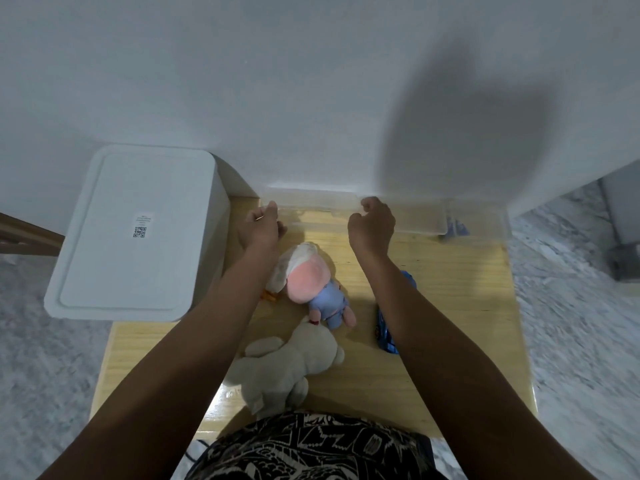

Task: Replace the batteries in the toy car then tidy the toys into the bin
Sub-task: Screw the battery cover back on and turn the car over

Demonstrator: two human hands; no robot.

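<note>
Reaching toward the far edge of the wooden table (467, 271), I have both hands at a clear plastic container (408, 216) that sits against the white wall (311, 81). My left hand (261, 225) has its fingers curled over the container's near left rim; the fingertips are hidden behind the knuckles, so I read it as gripping the rim but cannot see the contact itself. My right hand (372, 223) is closed in a fist on the upper rim near the container's middle, thumb side up, and appears to grip the edge. The container is transparent and hard to separate from the wall; its outline shows mainly as pale edges, and something blue (455, 227) sits at its right end, too blurred to name.

The blue toy car (384, 330) lies on the table under my right forearm, which covers most of it; only parts of the body and one wheel show. Whether its battery cover is on I cannot tell.

Between my arms lie a pink-headed plush in blue clothes (322, 289), a beige plush bear (287, 365) nearer my body, and a white plush (294, 261) partly behind my left forearm, with an orange part (269, 295) showing beside it.

A white lidded bin (138, 233) stands at the table's left corner, lid closed, with a QR label on top.
</note>
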